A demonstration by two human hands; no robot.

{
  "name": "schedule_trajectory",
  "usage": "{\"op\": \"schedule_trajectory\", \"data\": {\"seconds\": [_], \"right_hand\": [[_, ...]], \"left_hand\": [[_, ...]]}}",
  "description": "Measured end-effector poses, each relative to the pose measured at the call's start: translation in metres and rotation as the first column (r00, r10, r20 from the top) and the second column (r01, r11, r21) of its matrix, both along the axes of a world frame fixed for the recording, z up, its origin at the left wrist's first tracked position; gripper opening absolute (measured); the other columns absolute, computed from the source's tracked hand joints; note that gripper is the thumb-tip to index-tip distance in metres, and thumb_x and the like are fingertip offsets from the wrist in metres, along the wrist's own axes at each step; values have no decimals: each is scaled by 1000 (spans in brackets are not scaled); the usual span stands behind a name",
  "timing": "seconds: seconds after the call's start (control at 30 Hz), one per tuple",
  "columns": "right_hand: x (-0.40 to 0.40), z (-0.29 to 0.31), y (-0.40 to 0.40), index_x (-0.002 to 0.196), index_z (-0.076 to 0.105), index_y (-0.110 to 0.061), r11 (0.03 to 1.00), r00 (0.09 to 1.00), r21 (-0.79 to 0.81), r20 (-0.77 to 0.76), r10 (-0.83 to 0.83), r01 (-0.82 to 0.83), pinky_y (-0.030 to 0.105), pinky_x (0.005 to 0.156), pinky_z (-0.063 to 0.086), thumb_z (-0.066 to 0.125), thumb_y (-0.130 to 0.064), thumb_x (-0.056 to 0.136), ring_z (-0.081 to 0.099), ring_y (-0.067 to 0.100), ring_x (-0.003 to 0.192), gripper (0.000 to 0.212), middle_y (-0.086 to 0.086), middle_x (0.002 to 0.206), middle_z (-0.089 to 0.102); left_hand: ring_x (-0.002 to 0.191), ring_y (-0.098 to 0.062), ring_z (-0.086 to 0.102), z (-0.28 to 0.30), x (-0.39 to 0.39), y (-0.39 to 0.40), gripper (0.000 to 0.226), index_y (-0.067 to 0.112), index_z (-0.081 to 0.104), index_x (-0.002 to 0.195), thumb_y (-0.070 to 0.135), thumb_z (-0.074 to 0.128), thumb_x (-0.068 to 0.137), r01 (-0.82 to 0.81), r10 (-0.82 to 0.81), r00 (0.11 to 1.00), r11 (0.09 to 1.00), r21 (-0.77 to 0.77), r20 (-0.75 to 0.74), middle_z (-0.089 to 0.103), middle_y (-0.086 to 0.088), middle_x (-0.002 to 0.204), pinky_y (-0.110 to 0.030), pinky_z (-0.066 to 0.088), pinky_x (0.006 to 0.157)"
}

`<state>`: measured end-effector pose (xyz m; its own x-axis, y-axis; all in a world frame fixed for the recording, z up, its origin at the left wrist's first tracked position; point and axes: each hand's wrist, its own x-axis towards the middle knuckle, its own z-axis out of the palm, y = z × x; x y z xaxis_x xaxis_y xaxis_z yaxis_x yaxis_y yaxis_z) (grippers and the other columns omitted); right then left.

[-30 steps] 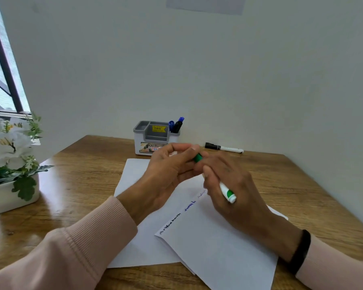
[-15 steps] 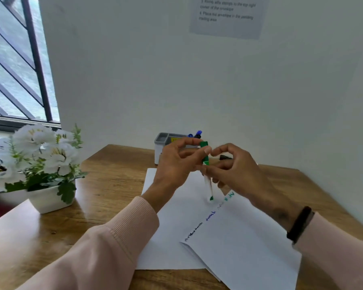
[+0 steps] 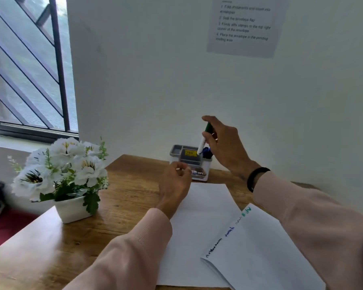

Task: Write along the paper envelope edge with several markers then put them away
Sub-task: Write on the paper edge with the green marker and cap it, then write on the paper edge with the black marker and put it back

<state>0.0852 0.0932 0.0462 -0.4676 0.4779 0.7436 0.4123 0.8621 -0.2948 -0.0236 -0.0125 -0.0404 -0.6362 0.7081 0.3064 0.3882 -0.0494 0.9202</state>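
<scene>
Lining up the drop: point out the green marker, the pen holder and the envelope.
green marker (image 3: 202, 143): head view, white barrel.
pen holder (image 3: 205, 164): head view, right wall.
envelope (image 3: 266, 254): head view, bare face.

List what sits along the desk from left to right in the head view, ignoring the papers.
flower pot → left hand → desk organizer → green marker → right hand
</scene>
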Motion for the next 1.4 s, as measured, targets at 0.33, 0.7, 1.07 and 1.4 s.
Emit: {"op": "schedule_trajectory", "data": {"seconds": [0.33, 0.7, 1.07, 1.4], "right_hand": [[-14, -36, 19, 145, 58, -21, 975, 946, 137, 252, -204, 174, 49, 89, 55, 57, -27, 107, 63, 33, 110, 38, 12, 109, 76], [19, -39, 32, 143, 60, -13, 981, 990, 157, 63, -126, 115, 46, 105, 44, 46, -22, 109, 51, 35, 127, 38, 14, 140, 61], [143, -73, 104, 151, 52, -5, 842, 843, -302, 456, -285, 448, 37, 119, 35, 56, -11, 107, 51, 35, 142, 45, 18, 156, 54], [134, -94, 118, 145, 59, -12, 840, 756, -215, 581, -301, 499, 43, 107, 46, 53, -22, 108, 55, 38, 129, 39, 21, 142, 58]], "left_hand": [[107, -17, 69, -4, 0, 6, 28, 15, 65, 122, 32, 61, 99, 29, -28, 999, 999, 16, -41, 71, -3, 121, -32, 59, 88], [93, -12, 65, -11, -3, 9, 23, 20, 67, 114, 35, 62, 98, 49, -51, 993, 999, -22, -102, 72, -1, 112, -22, 50, 71], [85, -6, 62, -18, 10, 14, 19, 18, 69, 113, 29, 63, 99, 151, -154, 907, 988, -40, -392, 71, 4, 106, -4, 40, 64], [82, -8, 65, -25, 11, 15, 14, 24, 68, 108, 30, 65, 96, 192, -215, 838, 977, -98, -501, 70, 8, 95, -16, 51, 73]]}}
